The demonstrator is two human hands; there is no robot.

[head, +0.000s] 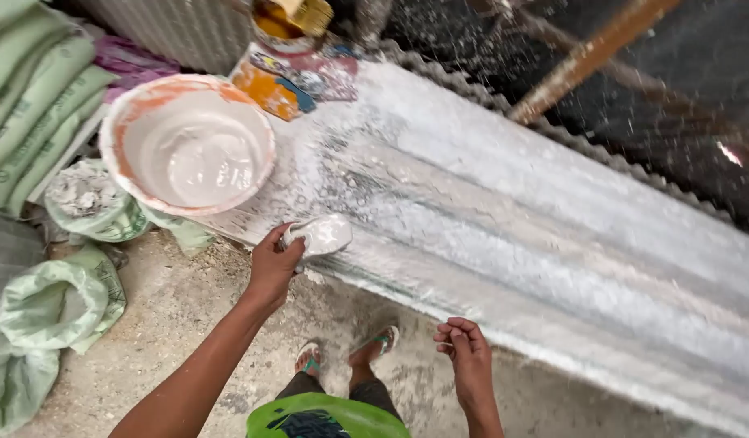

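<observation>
My left hand [275,259] grips a small scoop-like tool [322,234] coated in white plaster, held at the near edge of a corrugated metal sheet [512,219] smeared with white plaster. My right hand [464,345] hangs loosely curled with nothing in it, just in front of the sheet's near edge. An orange-rimmed basin [188,142] holding white plaster mix rests on the sheet's left end, a little up and left of my left hand.
Green woven sacks [34,105] are stacked at the left, with open sacks [58,304] on the concrete floor. A tin of yellow paint [289,20] stands behind the basin. A wooden pole [585,57] crosses at the top right. My sandalled feet [350,357] stand below.
</observation>
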